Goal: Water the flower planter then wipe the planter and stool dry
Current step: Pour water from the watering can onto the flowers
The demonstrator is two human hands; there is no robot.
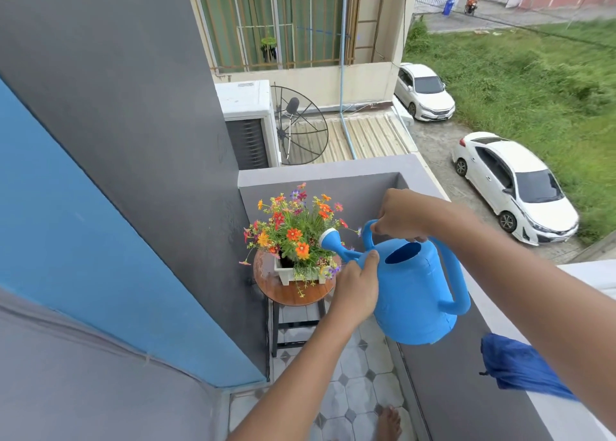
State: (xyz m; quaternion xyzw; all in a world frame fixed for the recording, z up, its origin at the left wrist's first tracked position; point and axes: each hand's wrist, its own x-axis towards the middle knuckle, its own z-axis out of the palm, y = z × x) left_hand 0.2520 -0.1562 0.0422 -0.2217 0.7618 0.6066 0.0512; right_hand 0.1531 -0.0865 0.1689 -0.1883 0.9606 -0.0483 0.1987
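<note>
planter point(292, 273) mostly behind flowers point(293, 230), watering can point(413, 290) spout

Two bare forearms are seen, no sleeves, no watch, no rings or bands visible. Left hand point(355, 290) and right hand point(401, 215) are ungloved. One bare foot point(388, 424) is seen on the tiled floor point(358, 397), no shoe or sock worn.

Two white cars point(515, 187); satellite dish point(300, 127)
</note>
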